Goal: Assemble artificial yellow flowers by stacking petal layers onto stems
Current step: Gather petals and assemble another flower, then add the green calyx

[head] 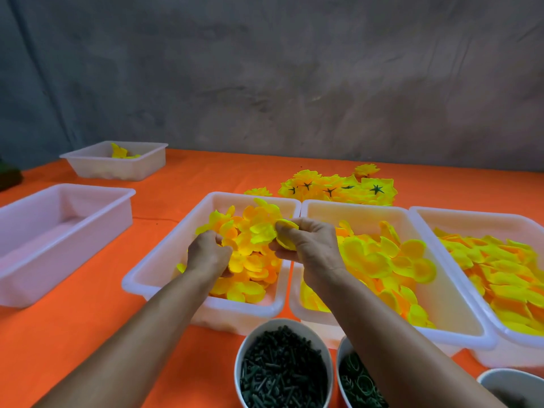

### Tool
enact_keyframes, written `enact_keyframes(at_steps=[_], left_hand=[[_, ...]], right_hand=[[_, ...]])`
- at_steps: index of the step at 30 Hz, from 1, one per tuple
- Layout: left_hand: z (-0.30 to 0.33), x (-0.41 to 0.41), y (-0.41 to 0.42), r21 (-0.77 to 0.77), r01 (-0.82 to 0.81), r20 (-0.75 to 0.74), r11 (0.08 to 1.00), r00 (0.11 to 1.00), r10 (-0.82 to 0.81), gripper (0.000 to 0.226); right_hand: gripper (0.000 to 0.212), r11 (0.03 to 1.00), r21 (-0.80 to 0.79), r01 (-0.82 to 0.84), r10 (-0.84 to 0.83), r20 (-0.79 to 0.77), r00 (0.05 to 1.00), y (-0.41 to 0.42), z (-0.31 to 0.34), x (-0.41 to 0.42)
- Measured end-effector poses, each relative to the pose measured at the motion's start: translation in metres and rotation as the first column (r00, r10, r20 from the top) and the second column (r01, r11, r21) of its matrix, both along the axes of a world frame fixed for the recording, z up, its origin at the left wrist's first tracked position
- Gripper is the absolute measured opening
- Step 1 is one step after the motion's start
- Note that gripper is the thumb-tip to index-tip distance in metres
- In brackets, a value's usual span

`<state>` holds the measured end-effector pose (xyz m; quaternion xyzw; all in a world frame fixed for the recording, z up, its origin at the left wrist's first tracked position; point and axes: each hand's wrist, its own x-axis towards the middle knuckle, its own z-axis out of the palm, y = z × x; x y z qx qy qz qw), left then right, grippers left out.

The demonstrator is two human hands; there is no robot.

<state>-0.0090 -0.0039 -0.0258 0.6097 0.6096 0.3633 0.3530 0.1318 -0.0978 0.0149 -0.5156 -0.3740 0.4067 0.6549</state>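
The right hand (306, 245) pinched a small stack of yellow petal layers (286, 237) between thumb and curled fingers, holding it just above the near-right corner of a white tray (164, 260) heaped with loose petals (253, 245). To the left of that grip, the left hand (207, 254) dug into the same heap, fingers curled down among the petals and gripping some of them; its fingertips were hidden in the pile.

Just right of the held stack sat a second tray (450, 322) of larger yellow petals, and beyond it a third tray (482, 219) with more, the three standing side by side and touching. Beyond the grip, past the far rims of the trays, lay a pile of finished flowers (338, 187), several turned over with dark green star-shaped backs showing. Nearer the person than the grip, under the right forearm, stood a round cup of dark green stems (282, 369), with another cup (359, 384) of thin green rings beside it. Well to the left stood a bare white tray (59, 240), and farther off another tray (117, 163) holding a flower or two, all on an orange tablecloth (88, 319).
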Motion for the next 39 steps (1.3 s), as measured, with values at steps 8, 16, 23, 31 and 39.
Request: enact_keyframes(at_steps=[8, 16, 23, 31, 39], left_hand=[[0.004, 0.001, -0.005, 0.181, 0.04, -0.256, 0.983, 0.967, 0.008, 0.032], [0.025, 0.003, -0.032, 0.192, 0.411, 0.376, 0.891, 0.808, -0.454, 0.011], [0.024, 0.004, -0.035, 0.211, 0.443, 0.423, 0.871, 0.762, -0.49, 0.011], [0.023, 0.003, -0.033, 0.301, 0.426, 0.36, 0.853, 0.777, -0.516, 0.025], [0.021, 0.002, -0.031, 0.315, 0.445, 0.363, 0.838, 0.759, -0.54, 0.01]], right_hand=[[0.009, 0.998, -0.055, -0.001, 0.002, 0.009, 1.0, 0.002, -0.005, 0.005], [0.008, 0.999, 0.015, -0.039, 0.037, 0.111, 0.993, 0.001, -0.009, -0.002], [0.013, 0.999, 0.042, -0.003, -0.005, 0.189, 0.982, 0.006, -0.013, 0.001], [0.038, 0.993, 0.039, 0.109, -0.115, 0.279, 0.953, 0.013, -0.021, -0.001], [0.042, 0.991, 0.064, 0.118, -0.132, 0.3, 0.945, 0.011, -0.019, 0.001]])
